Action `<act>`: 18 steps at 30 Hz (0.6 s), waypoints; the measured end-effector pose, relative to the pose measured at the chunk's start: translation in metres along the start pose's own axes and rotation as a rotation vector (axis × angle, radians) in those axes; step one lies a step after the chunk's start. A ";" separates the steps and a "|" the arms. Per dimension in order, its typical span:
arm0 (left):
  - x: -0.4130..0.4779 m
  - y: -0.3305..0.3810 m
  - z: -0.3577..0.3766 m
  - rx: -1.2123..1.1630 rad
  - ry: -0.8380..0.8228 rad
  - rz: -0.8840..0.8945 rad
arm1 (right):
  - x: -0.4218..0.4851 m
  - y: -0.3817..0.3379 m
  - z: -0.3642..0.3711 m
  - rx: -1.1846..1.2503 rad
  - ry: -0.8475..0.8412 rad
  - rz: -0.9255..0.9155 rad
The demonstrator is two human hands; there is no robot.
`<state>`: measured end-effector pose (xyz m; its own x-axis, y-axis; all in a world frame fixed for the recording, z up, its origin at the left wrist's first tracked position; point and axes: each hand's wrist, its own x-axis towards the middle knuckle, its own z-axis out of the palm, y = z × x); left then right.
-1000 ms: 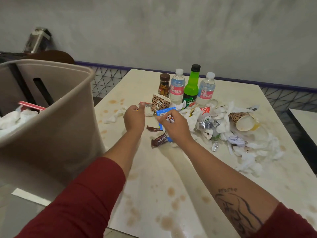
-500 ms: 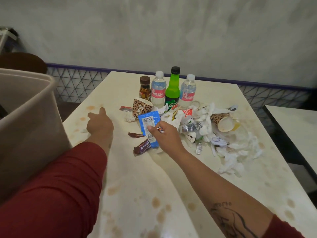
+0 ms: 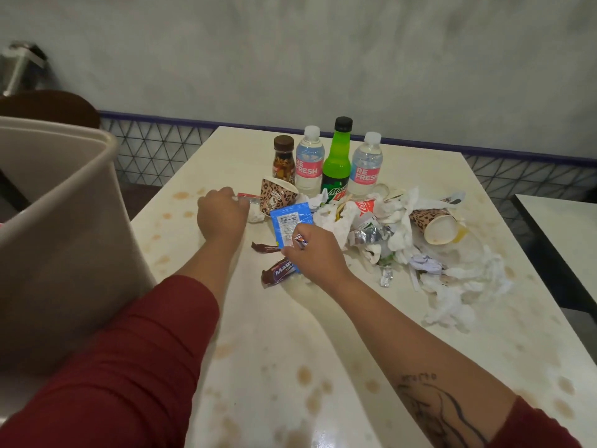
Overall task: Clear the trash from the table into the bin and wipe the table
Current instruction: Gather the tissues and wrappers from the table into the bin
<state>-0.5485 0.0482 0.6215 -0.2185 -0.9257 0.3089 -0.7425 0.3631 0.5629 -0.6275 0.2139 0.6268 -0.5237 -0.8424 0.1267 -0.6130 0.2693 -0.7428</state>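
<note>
Stained cream table (image 3: 290, 350), centre frame: blue packet (image 3: 289, 226), nutrition label up, long axis running almost straight up-frame toward the bottles, pinched by my right hand (image 3: 315, 258). My left hand (image 3: 221, 216) has its fingers curled on a white tissue scrap (image 3: 235, 198). Readable: "RE FRESH" on the water bottles (image 3: 309, 164), "Magn" on a brown wrapper (image 3: 277, 273); beige bin (image 3: 64, 221) at frame left.

Readable text:
- Two water bottles, left (image 3: 309, 163) and right (image 3: 366, 166): pink labels, "RE FRESH" in white.
- Green bottle (image 3: 336, 169): Mountain Dew logo, partly hidden, "Mount" and "De" legible.
- Brown wrapper (image 3: 278, 271): "Magn" visible, rest is under the blue packet (image 3: 290, 224).
- Blue packet: white nutrition-style panel, print too small to read.
- Crumpled red-and-white paper (image 3: 365, 208): white Coca-Cola script, partial.
- Brown bottle (image 3: 284, 163) label and leopard-print cup (image 3: 276, 195) logo: illegible.
- Forearm tattoo (image 3: 420, 378): script line, unreadable.
</note>
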 end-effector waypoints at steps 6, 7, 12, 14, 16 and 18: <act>-0.015 0.018 -0.010 -0.392 0.023 -0.117 | -0.004 -0.006 0.011 -0.726 -0.269 -0.361; -0.018 0.019 -0.012 -0.453 0.028 -0.140 | -0.005 -0.005 0.014 -0.793 -0.278 -0.400; -0.034 0.016 -0.020 -0.611 0.013 -0.189 | -0.003 0.006 0.017 -0.958 -0.239 -0.438; -0.039 0.012 -0.022 -0.625 -0.014 -0.205 | -0.003 0.010 0.013 -0.909 -0.203 -0.392; -0.044 0.006 -0.022 -0.646 -0.030 -0.222 | -0.001 0.010 0.007 -0.714 -0.119 -0.263; -0.052 0.004 -0.024 -0.666 -0.037 -0.242 | -0.001 0.006 -0.003 -0.451 0.010 -0.131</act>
<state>-0.5251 0.1004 0.6262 -0.1265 -0.9873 0.0959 -0.2302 0.1233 0.9653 -0.6321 0.2175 0.6241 -0.4287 -0.8791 0.2084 -0.8693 0.3385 -0.3602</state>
